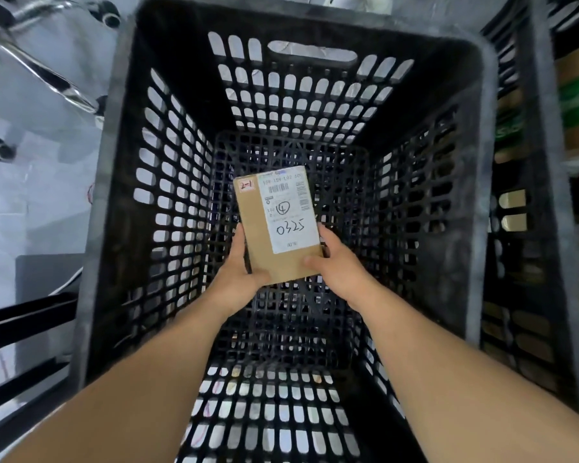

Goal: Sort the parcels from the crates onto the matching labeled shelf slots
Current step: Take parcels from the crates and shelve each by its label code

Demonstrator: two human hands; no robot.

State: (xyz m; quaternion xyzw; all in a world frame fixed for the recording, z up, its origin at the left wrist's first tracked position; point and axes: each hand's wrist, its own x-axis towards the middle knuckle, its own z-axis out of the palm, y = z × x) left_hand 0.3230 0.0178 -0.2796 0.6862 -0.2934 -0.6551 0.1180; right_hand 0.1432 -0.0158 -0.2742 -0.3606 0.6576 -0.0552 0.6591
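Holding the parcel (276, 225) at mid-frame inside the crate (114, 202), we pinch its lower corners, left hand (239, 272) and right hand (336, 262), thumbs on top.

a small brown cardboard parcel (276, 225) sits inside a deep black plastic crate (168, 182) with slotted, see-through walls and a grid floor. the parcel is a flat rectangular box, its broad face turned up toward the camera, long side running away from the viewer and tilted slightly to the right. a white shipping label covers most of the right half of that face, with a barcode, a circled handwritten mark and the handwritten digits "0325". a small tag at the top left corner reads "2-1" in red.
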